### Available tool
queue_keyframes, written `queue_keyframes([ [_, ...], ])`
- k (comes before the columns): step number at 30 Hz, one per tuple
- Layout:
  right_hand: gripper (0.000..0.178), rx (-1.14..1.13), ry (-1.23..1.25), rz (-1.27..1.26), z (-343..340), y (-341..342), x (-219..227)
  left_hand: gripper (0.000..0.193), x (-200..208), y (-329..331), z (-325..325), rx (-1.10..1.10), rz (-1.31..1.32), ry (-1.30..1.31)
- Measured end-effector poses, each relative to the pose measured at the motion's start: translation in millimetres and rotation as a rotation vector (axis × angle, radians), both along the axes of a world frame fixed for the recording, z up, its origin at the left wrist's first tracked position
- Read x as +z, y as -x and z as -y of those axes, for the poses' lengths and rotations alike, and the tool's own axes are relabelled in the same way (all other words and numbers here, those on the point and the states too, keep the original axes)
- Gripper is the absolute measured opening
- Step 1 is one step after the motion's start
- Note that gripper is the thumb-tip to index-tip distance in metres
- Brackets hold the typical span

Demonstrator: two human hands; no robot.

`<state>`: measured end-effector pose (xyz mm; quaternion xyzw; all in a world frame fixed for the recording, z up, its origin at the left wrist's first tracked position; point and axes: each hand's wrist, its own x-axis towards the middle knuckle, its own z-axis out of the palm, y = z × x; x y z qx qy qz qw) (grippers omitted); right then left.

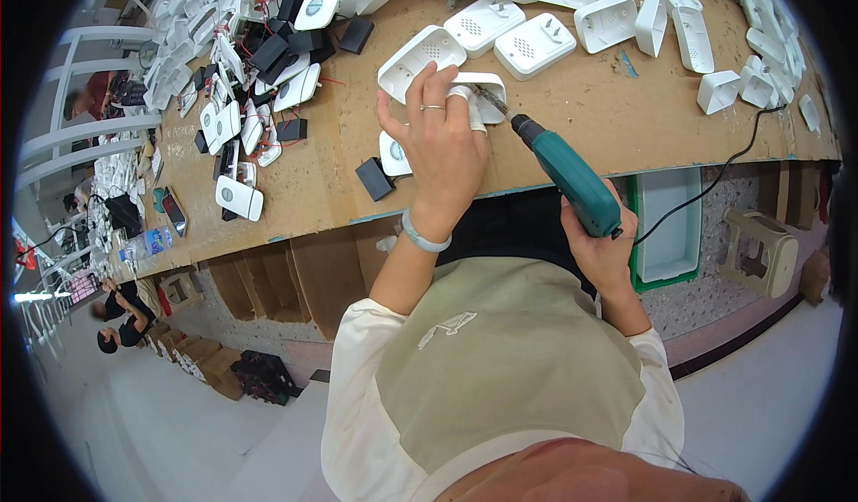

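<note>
My left hand [440,140], with a ring and a pale wristband, holds a small white plastic housing [483,78] on the cardboard-topped table. Its thumb and part of the housing's inside are hard to make out. In my right hand [601,244] is a teal electric screwdriver [576,176], tilted so that its bit reaches into that housing. Left of my left hand, an open white shell [422,58] lies close to the fingers. By the left wrist are a white cover [391,155], partly hidden by the hand, and a black box [374,180].
A pile of white covers with black boxes and red wires [268,64] covers the table's left side. White shells [606,24] lie along the back and right. The screwdriver's black cord [715,176] crosses the table edge above a green-rimmed bin [670,225]. A stool [760,250] stands right.
</note>
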<state>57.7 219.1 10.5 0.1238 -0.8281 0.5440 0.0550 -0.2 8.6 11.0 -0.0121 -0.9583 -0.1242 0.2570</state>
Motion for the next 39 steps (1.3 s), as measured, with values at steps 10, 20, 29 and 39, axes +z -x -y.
queue_keyframes([
  [10, 0.033, 0.019, -0.015, 0.064, -4, -4, 2, 0.011, -3, 2, -1, 0.013, -0.018, 0.012],
  [20, 0.033, 0.029, -0.053, 0.034, -1, -3, 9, 0.012, -4, 1, -1, 0.014, -0.009, 0.013],
  [29, 0.034, 0.016, -0.061, -0.011, -1, -5, 14, 0.011, -4, 2, -2, 0.023, -0.006, 0.014],
  [39, 0.024, -0.156, 0.028, 0.021, -16, -26, 11, 0.011, -4, 2, -2, 0.022, 0.000, 0.021],
])
